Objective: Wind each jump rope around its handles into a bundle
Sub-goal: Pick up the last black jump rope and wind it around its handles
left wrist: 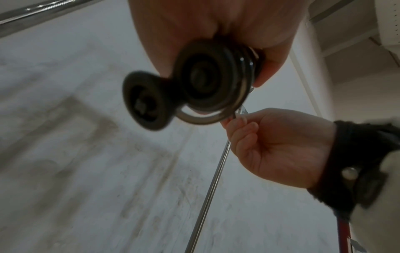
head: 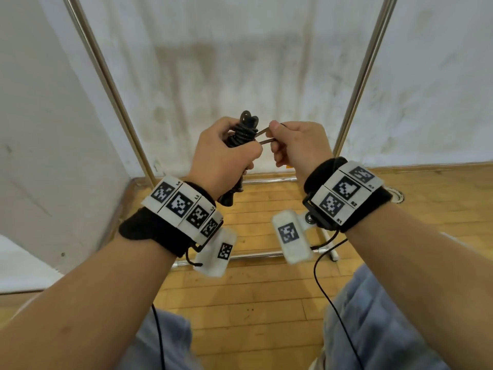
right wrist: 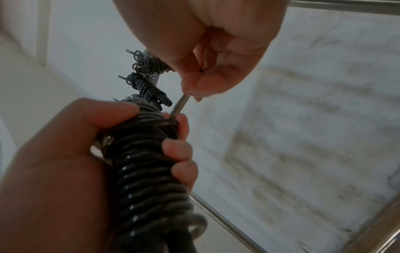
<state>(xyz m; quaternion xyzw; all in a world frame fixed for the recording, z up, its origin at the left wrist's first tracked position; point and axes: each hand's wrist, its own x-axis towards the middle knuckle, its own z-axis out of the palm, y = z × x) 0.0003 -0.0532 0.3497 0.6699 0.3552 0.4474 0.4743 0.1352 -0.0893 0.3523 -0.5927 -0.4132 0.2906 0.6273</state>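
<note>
My left hand [head: 229, 156] grips a black jump rope bundle [head: 244, 132], held upright at chest height, with the cord coiled tightly round both handles [right wrist: 149, 171]. The two round handle ends [left wrist: 145, 106] stick out below the palm in the left wrist view. My right hand [head: 280, 140] sits just right of the bundle and pinches a short loop of the rope [head: 264, 137] between thumb and forefinger. That strand [right wrist: 179, 106] runs taut from the top of the coils to the pinching fingertips. The left fingers [right wrist: 177, 150] press on the coils.
A metal rack frames the space, with poles at left [head: 112, 84] and right [head: 365, 76] and a base bar [head: 266, 180] on the wooden floor [head: 253, 289]. A stained white wall [head: 240, 62] stands behind it. Black cables [head: 328, 292] hang from my wrists.
</note>
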